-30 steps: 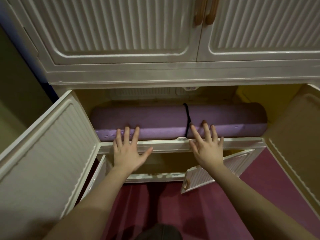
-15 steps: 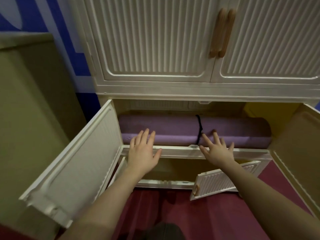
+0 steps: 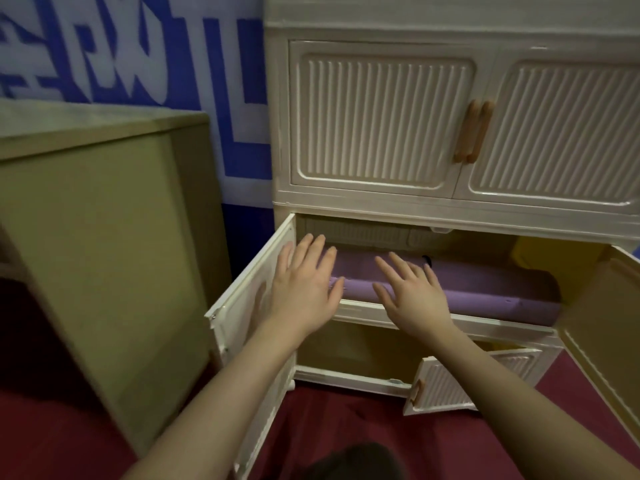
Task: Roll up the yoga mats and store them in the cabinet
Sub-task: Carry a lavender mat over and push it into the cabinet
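Purple yoga mat point(image 3: 491, 292), rolled, is lying on the cabinet point(image 3: 381, 199) shelf; left hand point(image 3: 304, 285) and right hand point(image 3: 412, 296) are hovering flat-fingered, each grip holding nothing.

Purple mat point(image 3: 491, 289): its left end is hidden behind both hands, its far side lost in the compartment's shadow.
Black strap point(image 3: 428, 260): only a sliver shows above the right hand point(image 3: 412, 299) (the rest is covered).
Left hand point(image 3: 304, 285): contact with the mat cannot be told.
Right-hand open door point(image 3: 602, 327): cut by the picture's right edge.
Wall lettering point(image 3: 114, 53): blurred, unreadable.
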Tool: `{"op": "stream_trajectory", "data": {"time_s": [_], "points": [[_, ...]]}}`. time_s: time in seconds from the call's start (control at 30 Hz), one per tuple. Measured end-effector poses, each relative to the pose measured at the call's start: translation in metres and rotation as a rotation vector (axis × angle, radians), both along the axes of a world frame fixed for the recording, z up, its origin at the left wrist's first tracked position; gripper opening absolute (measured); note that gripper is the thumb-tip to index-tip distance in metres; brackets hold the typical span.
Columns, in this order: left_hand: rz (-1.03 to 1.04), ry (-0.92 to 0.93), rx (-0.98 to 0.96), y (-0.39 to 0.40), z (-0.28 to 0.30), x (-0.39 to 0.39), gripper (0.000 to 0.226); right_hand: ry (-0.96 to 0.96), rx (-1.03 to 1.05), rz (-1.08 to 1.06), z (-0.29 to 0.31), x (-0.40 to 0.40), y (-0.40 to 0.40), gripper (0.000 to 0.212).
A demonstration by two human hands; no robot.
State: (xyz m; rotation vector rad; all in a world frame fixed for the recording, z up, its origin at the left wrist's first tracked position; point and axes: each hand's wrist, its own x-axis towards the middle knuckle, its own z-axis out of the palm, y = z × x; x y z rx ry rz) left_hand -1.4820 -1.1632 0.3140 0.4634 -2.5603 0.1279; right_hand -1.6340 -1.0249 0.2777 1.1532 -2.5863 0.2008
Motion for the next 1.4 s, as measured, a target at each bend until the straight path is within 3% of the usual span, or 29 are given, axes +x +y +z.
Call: {"op": "stream_trajectory", "data": {"time_s": [0.13, 0.23, 0.3, 0.43, 0.57, 0.73, 0.97, 1.07, 1.27, 1.4], "points": [[0.182, 0.122, -0.090, -0.010, 0.012, 0.035, 0.048, 0.031, -0.027, 0.113, 0.007, 0.036, -0.011, 0.060], [0.476, -0.085, 0.092, -0.012, 0.014, 0.058, 0.057, 0.027, -0.045, 0.171, 0.007, 0.054, -0.016, 0.064], [0.564, -0.170, 0.144, -0.012, 0.010, 0.067, 0.063, 0.022, -0.058, 0.193, 0.007, 0.061, -0.016, 0.064], [0.379, -0.167, 0.154, 0.003, 0.016, 0.078, 0.060, 0.026, -0.138, 0.266, 0.004, 0.077, -0.002, 0.061], [0.103, -0.110, 0.318, 0.026, 0.013, 0.079, 0.053, -0.024, -0.246, 0.374, -0.003, 0.088, 0.032, 0.057], [-0.115, -0.117, 0.346, 0.034, -0.007, 0.049, 0.048, -0.048, -0.171, 0.463, 0.001, 0.078, 0.066, 0.065], [-0.192, -0.191, 0.263, 0.039, -0.020, -0.014, 0.060, 0.011, -0.297, 0.279, -0.004, 0.046, 0.080, 0.065], [-0.218, -0.256, 0.200, 0.034, -0.024, -0.038, 0.064, 0.035, -0.242, 0.191, -0.012, 0.028, 0.077, 0.065], [-0.226, -0.338, -0.018, 0.001, -0.035, -0.092, 0.071, -0.110, -0.255, 0.009, -0.009, -0.021, 0.057, 0.065], [-0.206, -0.330, -0.014, -0.017, -0.035, -0.120, 0.071, 0.004, -0.162, -0.138, -0.004, -0.057, 0.041, 0.063]]}}
